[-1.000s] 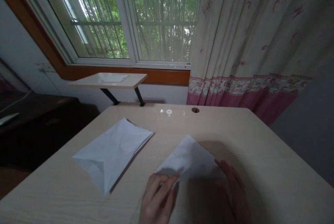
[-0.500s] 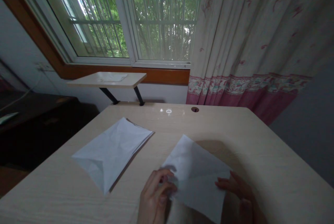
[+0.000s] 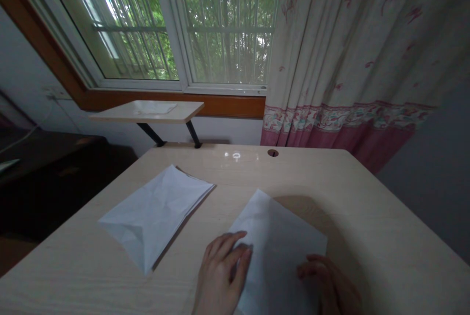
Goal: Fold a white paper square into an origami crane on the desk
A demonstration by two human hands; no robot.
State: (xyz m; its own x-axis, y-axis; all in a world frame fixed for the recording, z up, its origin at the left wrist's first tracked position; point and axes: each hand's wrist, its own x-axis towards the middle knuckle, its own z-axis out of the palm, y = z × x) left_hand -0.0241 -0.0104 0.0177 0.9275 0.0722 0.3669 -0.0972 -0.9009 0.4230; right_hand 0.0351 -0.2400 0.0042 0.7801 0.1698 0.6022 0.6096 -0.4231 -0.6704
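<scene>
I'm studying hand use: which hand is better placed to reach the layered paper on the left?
Probably the left hand: it rests at the left side of the sheet, nearer the layered paper. The right hand, at the sheet's right side, would have farther to go.

Barred window, floral curtain beside it, small raised shelf below
</scene>
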